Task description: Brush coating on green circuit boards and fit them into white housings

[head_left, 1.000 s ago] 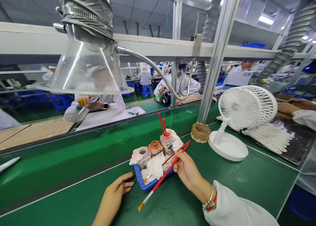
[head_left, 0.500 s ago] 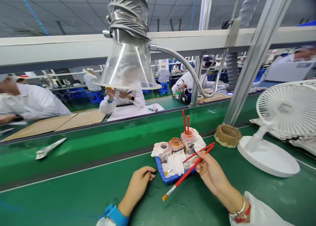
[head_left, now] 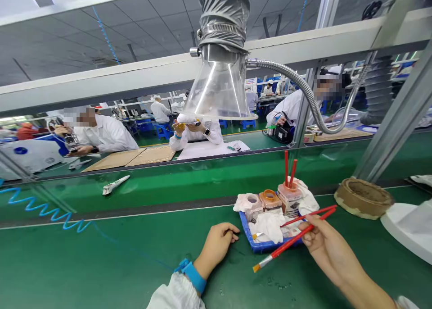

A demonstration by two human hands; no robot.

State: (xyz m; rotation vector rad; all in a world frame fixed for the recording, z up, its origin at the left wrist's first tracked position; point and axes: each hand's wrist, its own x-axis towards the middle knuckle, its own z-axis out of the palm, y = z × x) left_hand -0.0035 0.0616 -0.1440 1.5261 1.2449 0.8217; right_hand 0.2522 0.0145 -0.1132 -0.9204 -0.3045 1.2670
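My right hand [head_left: 326, 241] pinches a red-handled brush [head_left: 286, 245] whose flat tan bristles point down to the left over the green bench. A second, thinner red handle [head_left: 305, 216] crosses it at the fingers, its lower end over the blue tray [head_left: 270, 247]. Curled and loosely closed, my left hand [head_left: 219, 242] rests on the bench left of the tray; nothing shows in it. The tray holds white cloth [head_left: 270, 224], an orange-rimmed jar [head_left: 270, 200], a pale jar [head_left: 252, 205] and a jar [head_left: 289, 196] with two upright red handles.
Right of the tray are a tape roll [head_left: 363, 198] and a white fan base [head_left: 408, 228]. A clear extraction hood [head_left: 219, 90] hangs above. A white tool [head_left: 115, 185] lies behind at left, with a coiled blue hose [head_left: 43, 210] nearer. People in white work across the bench.
The view has swung left, so the bench items appear further right and the blue hose shows. Both hands keep nearly the same pose beside the tray, the brush still held.
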